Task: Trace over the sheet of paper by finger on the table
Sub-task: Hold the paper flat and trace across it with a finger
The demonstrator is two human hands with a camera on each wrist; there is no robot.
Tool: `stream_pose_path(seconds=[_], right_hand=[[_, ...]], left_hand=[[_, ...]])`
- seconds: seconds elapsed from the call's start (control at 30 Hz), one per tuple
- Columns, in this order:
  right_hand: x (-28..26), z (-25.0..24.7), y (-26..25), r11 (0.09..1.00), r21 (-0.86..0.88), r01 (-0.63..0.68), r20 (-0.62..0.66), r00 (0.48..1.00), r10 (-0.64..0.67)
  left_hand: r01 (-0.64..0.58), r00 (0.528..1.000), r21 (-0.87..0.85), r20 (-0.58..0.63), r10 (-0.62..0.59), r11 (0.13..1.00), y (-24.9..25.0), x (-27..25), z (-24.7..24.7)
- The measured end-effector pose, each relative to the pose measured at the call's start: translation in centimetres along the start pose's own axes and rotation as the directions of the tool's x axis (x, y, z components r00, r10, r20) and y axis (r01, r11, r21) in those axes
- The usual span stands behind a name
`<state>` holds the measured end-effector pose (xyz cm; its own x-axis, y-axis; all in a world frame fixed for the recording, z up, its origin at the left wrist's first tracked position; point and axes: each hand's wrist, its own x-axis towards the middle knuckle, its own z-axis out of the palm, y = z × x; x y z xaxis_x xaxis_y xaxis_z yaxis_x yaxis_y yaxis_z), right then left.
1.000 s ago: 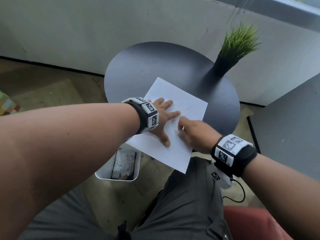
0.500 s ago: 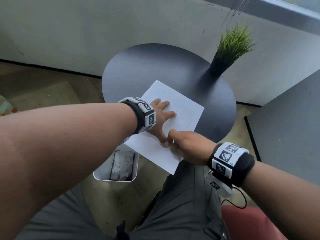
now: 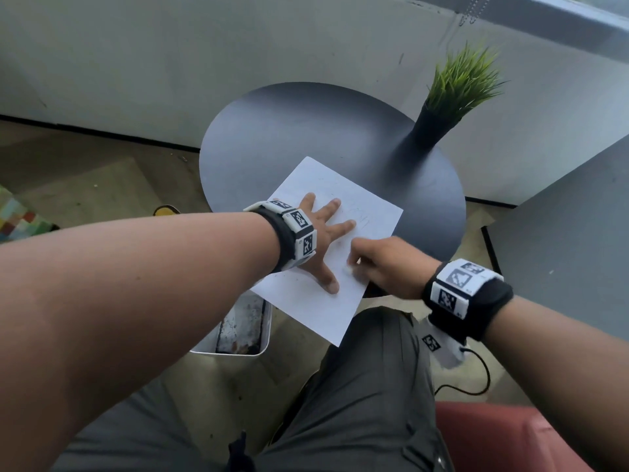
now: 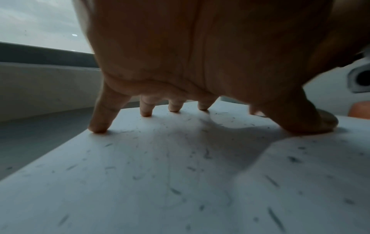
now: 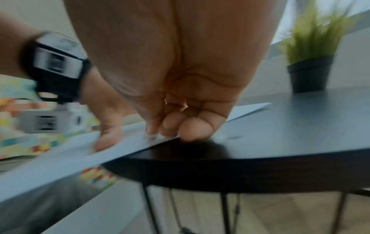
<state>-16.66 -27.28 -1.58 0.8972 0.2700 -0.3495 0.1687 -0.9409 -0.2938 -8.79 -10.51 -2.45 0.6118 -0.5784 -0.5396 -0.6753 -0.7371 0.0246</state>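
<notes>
A white sheet of paper (image 3: 320,311) with faint marks lies on the round black table (image 3: 306,131), its near corner hanging over the edge. My left hand (image 3: 325,245) lies spread on the sheet, fingers straight, fingertips and thumb pressing the paper (image 4: 180,182). My right hand (image 3: 376,264) is just right of the left thumb with its fingers curled; a fingertip touches the sheet near its right edge. In the blurred right wrist view, the curled right hand (image 5: 180,79) touches down where the paper (image 5: 60,161) meets the table (image 5: 300,126).
A green grass plant in a black pot (image 3: 432,131) stands at the table's far right. A white bin (image 3: 238,332) sits on the floor under the near-left edge. A grey surface (image 3: 561,233) is on the right, a red seat (image 3: 493,434) below it.
My right fingertip slid across the sheet toward the left thumb, then back a little to the right. The left hand stayed spread on the paper.
</notes>
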Motion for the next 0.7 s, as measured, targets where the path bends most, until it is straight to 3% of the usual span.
stream_pose_path(seconds=[0.07, 0.1, 0.17, 0.27, 0.33, 0.4, 0.47, 0.5, 0.57, 0.63, 0.7], right_hand=[[1.0, -0.8, 1.9, 0.97, 0.078, -0.231, -0.088, 0.967, 0.238], [1.2, -0.8, 2.4, 0.952, 0.101, -0.288, -0.126, 0.946, 0.299], [1.1, 0.0, 1.6, 0.974, 0.048, -0.223, -0.147, 0.962, 0.228], [-0.5, 1.2, -1.3, 0.998, 0.022, 0.067, 0.031, 0.997, -0.067], [-0.6, 0.7, -1.0, 0.996, 0.012, 0.093, 0.094, 0.991, -0.094], [0.5, -0.1, 0.5, 0.997, -0.01, -0.071, -0.009, 0.997, 0.071], [1.5, -0.5, 1.6, 0.95, 0.07, -0.303, -0.136, 0.941, 0.31], [1.7, -0.3, 1.5, 0.933, 0.077, -0.351, -0.171, 0.918, 0.359], [1.3, 0.8, 0.2, 0.961, 0.016, -0.275, -0.163, 0.948, 0.274], [0.3, 1.6, -1.6, 0.999, 0.002, -0.044, -0.065, 0.997, 0.044], [-0.2, 1.2, -1.6, 0.997, 0.017, 0.07, 0.04, 0.997, -0.07]], left_hand=[[0.005, 1.0, -0.002, 0.004, -0.005, 1.0, 0.1, -0.1, -0.1], [0.007, 1.0, -0.003, 0.007, -0.007, 1.0, 0.1, -0.1, -0.2], [0.011, 1.0, -0.007, 0.015, -0.01, 1.0, 0.1, -0.3, -0.3], [0.01, 1.0, 0.001, 0.019, -0.01, 1.0, 0.2, -0.5, -0.4], [0.011, 1.0, 0.003, 0.017, -0.011, 1.0, 0.3, -0.6, -0.2], [0.017, 1.0, -0.009, 0.013, -0.017, 1.0, 0.4, -0.5, -0.1], [0.022, 1.0, -0.014, 0.018, -0.021, 1.0, 0.3, -0.5, 0.0], [0.023, 1.0, -0.015, 0.021, -0.022, 1.0, 0.3, -0.5, -0.1], [0.024, 1.0, -0.016, 0.02, -0.024, 1.0, 0.3, -0.5, -0.1], [0.02, 1.0, -0.006, 0.017, -0.02, 1.0, 0.3, -0.6, -0.1], [0.013, 1.0, 0.002, 0.014, -0.013, 1.0, 0.3, -0.5, -0.1]])
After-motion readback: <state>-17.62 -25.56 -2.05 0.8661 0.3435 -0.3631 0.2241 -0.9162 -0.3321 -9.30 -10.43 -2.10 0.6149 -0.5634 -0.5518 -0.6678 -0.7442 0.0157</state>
